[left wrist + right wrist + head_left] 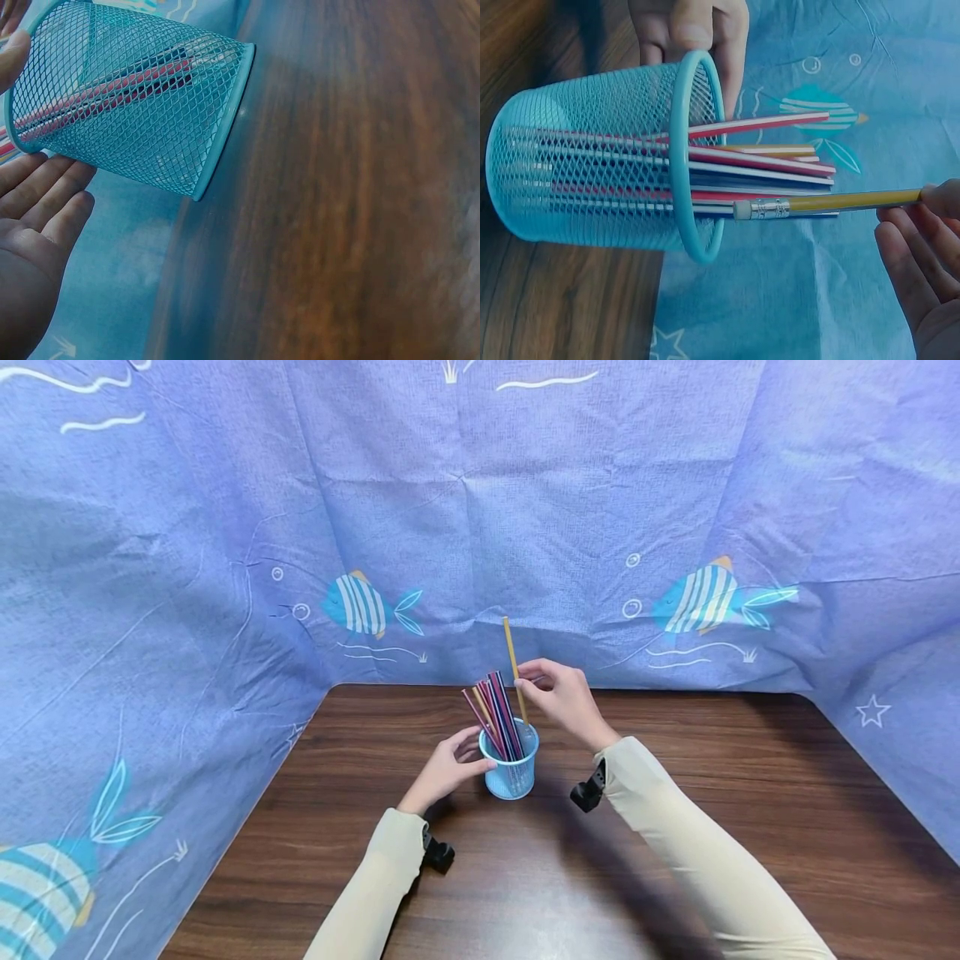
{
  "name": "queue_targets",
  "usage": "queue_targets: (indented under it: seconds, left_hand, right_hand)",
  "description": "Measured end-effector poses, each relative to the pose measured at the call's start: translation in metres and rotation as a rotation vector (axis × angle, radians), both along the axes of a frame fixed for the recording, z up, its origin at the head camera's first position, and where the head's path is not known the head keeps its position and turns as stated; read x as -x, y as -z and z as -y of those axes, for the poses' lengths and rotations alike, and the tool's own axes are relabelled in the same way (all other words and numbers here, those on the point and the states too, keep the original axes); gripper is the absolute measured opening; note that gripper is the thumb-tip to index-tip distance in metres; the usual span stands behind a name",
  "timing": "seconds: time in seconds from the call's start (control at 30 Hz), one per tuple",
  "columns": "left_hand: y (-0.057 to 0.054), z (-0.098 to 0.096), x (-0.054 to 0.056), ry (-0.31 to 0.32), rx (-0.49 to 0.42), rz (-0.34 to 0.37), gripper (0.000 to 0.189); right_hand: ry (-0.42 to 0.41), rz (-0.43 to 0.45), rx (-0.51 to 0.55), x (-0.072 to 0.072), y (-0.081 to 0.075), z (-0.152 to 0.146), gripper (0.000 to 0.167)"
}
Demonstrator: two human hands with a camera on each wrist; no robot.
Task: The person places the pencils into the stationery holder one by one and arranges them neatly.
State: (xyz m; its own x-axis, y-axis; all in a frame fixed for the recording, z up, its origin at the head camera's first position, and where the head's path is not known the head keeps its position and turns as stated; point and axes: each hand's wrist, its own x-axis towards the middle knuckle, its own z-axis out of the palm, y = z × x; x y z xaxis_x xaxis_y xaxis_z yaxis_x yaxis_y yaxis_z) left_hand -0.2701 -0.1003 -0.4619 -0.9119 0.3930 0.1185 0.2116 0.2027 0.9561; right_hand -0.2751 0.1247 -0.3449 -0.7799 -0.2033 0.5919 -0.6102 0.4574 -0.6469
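A light-blue mesh pencil cup (510, 787) stands upright on the table. My left hand (447, 768) grips it near the rim, thumb at the front and fingers round the left side. Several striped pencils (761, 163), mostly red, white and dark blue, lean inside it, their tops out past the rim. Between thumb and fingertips, my right hand (564, 700) pinches a yellow pencil (512, 647) above the cup. Its white eraser (742, 210) points down and overlaps the cup's mouth in the right wrist view.
The brown wood-grain table (750, 777) extends to both sides. Behind it hangs a blue fabric backdrop (540, 527) printed with fish, meeting the table's far edge. Small black cameras (588, 789) are strapped at both wrists, over pale sleeves.
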Motion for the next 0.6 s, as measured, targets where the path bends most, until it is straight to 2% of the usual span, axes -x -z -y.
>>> queue_targets:
  seconds: [0.2,0.43,0.6]
  left_hand:
    - [-0.003,-0.001,0.000,0.014,-0.001,0.015,0.069]
    - [-0.028,-0.001,-0.017,0.029,0.009,-0.002,0.066]
    - [-0.029,-0.001,-0.018,0.028,0.010,-0.009,0.067]
  right_hand:
    - [-0.018,0.031,0.022,-0.003,0.003,0.011,0.014]
    - [-0.019,0.091,0.027,-0.005,0.014,0.020,0.014]
    - [-0.022,0.122,0.028,-0.005,0.021,0.024,0.015]
